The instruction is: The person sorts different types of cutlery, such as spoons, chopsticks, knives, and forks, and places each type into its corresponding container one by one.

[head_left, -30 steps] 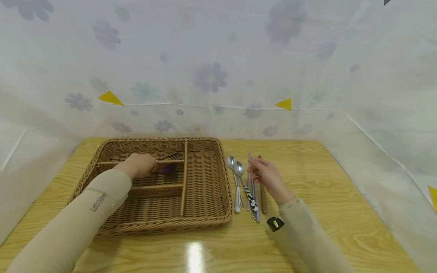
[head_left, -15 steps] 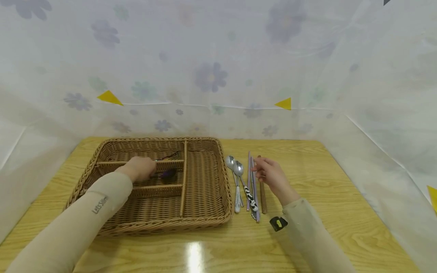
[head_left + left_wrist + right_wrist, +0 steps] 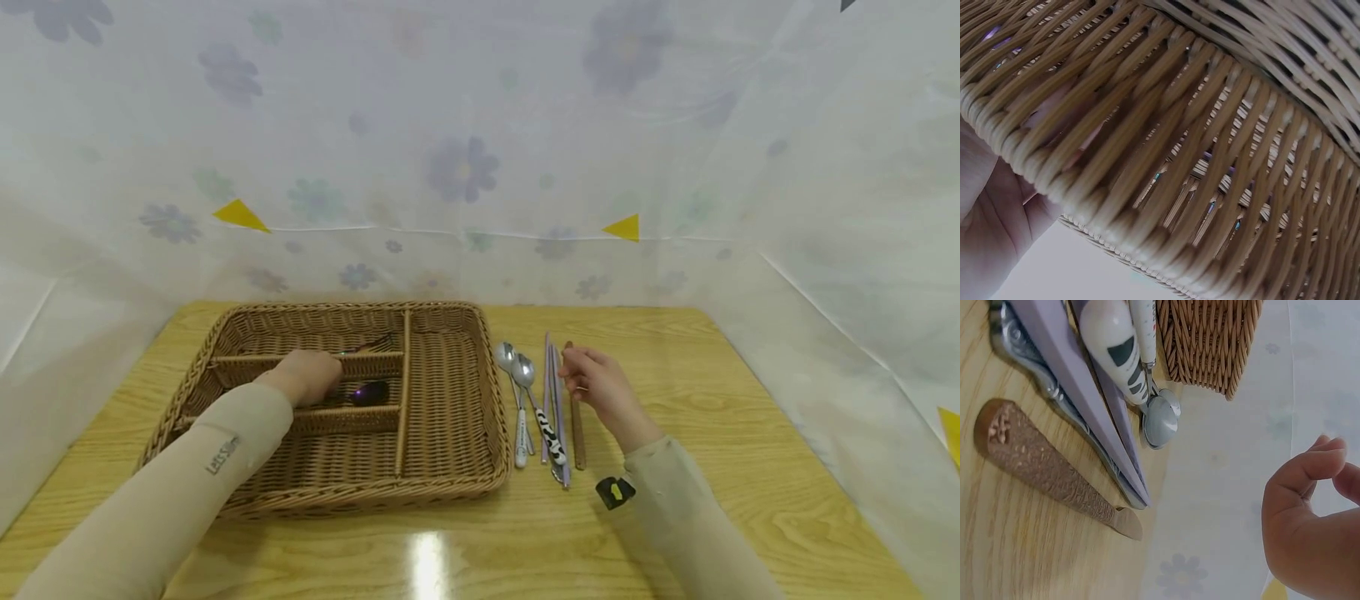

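My left hand [image 3: 309, 377] reaches into the middle compartment of the wicker basket [image 3: 457, 492], fingers mostly hidden. From beneath it the dark purple bowl of a spoon [image 3: 371, 393] sticks out, its handle covered by the hand. Woven wicker blocks most of the left wrist view, with part of the left hand [image 3: 997, 219] beside it. My right hand [image 3: 600, 387] hovers over the utensils on the table, fingers loosely curled and holding nothing. Nearest it lie a brown knife-like utensil [image 3: 1054, 465] and lilac chopsticks [image 3: 1079, 381].
A shiny fork [image 3: 382, 342] lies in the basket's back compartment. Right of the basket are a white-handled spoon [image 3: 521, 437] and a cow-patterned spoon [image 3: 551, 437]. An ornate silver handle [image 3: 1041, 381] lies beside the chopsticks. Flower-printed sheeting [image 3: 465, 175] stands behind the table.
The purple spoon's bowl has come down and toward me within the middle compartment, under my left hand. My right hand has drifted slightly right, away from the chopsticks.
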Demonstrator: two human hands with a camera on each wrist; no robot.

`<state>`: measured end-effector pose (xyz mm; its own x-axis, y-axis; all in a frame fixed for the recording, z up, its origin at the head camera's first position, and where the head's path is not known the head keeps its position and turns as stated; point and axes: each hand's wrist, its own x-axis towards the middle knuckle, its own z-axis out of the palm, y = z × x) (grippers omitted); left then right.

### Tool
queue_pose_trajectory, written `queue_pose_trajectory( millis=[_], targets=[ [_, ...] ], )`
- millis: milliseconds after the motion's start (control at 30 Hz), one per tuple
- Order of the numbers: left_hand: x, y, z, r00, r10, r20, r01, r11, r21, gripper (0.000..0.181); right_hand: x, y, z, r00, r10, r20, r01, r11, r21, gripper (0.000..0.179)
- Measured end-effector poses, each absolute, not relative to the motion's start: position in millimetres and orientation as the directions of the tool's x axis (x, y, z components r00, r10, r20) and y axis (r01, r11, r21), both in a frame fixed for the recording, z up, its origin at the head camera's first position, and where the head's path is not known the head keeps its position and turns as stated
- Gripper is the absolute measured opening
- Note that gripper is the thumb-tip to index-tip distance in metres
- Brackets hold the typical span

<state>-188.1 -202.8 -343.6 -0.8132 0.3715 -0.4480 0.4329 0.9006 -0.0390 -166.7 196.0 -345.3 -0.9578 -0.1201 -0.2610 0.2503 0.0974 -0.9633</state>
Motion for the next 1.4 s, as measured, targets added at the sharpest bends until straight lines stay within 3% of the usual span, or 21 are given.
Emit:
queue_pose_trajectory(
  millis=[233, 500, 833, 1100, 1400],
  targets=[
    [-189, -202, -341, -0.834, 0.381, -0.399, 0.438, 0.897, -0.059, 0.027, -167, 195, -346, -0.957, -0.089, -0.275, 0.260, 0.151, -0.954, 0.021],
    [-186, -197, -339, -0.864, 0.395, -0.311, 0.428, 0.903, -0.042, 0.028, -170, 200, -357, -0.938, -0.119, -0.324, 0.242, 0.445, -0.862, 0.035],
    [-183, -192, -339, -0.865, 0.459, -0.201, 0.468, 0.884, 0.006, 0.022, -163, 202, -375, -0.900, -0.228, -0.372, 0.092, 0.735, -0.672, 0.026],
    [-181, -191, -339, -0.875, 0.453, -0.174, 0.460, 0.888, -0.004, 0.025, -153, 195, -382, -0.888, -0.255, -0.383, -0.003, 0.836, -0.548, 0.026],
    [-179, -191, -338, -0.883, 0.455, -0.111, 0.460, 0.887, -0.023, 0.021, -150, 188, -385, -0.908, -0.237, -0.346, -0.017, 0.845, -0.534, 0.029]
  ],
)
